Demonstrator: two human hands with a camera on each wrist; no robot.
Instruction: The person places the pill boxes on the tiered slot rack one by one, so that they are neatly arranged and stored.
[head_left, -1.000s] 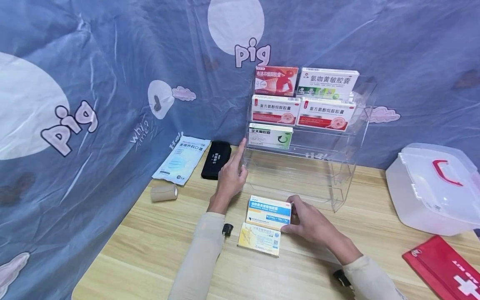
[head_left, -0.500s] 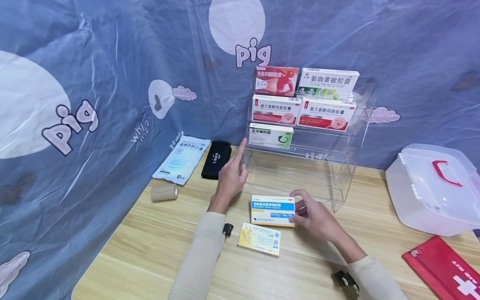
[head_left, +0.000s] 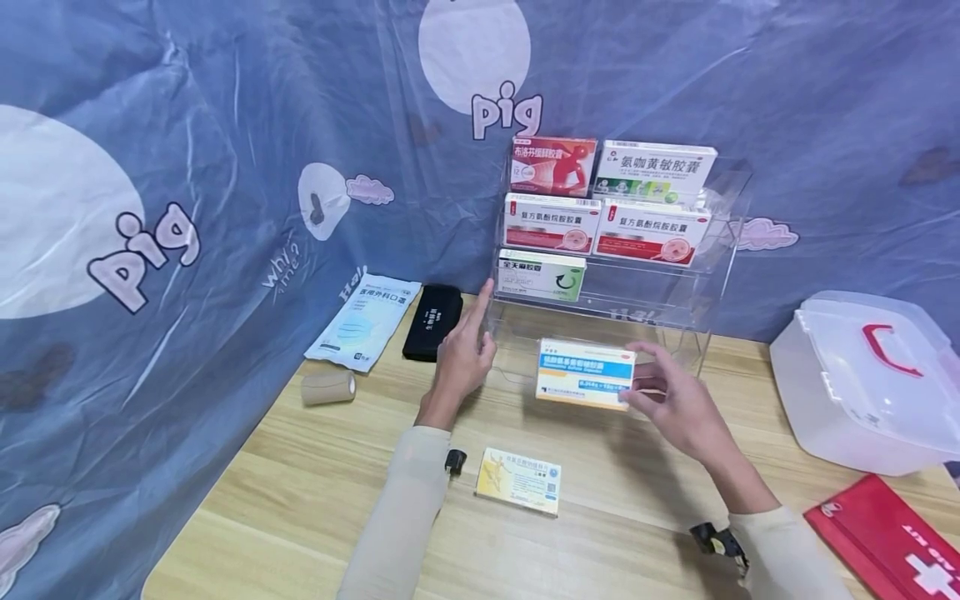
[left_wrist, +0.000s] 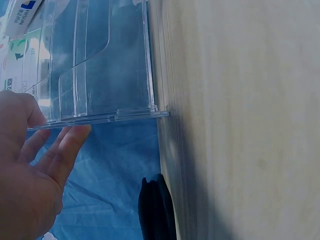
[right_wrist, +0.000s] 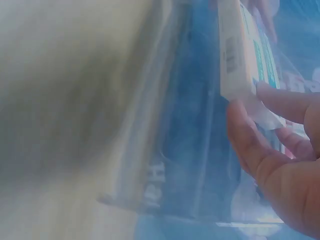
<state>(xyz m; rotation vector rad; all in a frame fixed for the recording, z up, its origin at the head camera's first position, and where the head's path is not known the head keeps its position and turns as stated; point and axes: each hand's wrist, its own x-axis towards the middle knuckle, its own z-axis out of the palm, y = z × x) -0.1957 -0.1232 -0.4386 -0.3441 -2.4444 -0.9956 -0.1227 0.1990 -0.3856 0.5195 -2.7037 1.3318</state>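
My right hand [head_left: 678, 408] pinches the right end of a blue, white and orange medicine box [head_left: 583, 372], held up off the table before the stand. In the right wrist view the thumb and fingers grip the end of this medicine box [right_wrist: 237, 55]. Fairly straight fingers of my left hand [head_left: 465, 354] touch the left side of a clear acrylic display stand [head_left: 600, 307]; the left wrist view shows this hand [left_wrist: 30, 165] against the side panel. A yellow and white medicine box [head_left: 519, 481] lies flat on the table nearer me.
On the stand's tiers are several medicine boxes, among them a green and white one [head_left: 542, 275]. Left lie a mask packet [head_left: 363, 323], a black pouch [head_left: 432, 322] and a bandage roll [head_left: 327, 387]. Right are a translucent lidded box [head_left: 862, 383] and a red kit pouch [head_left: 892, 533].
My right hand has lifted the blue and white medicine box from beside the yellow one, carrying it up and right toward the stand. The left hand stays at the stand's side.
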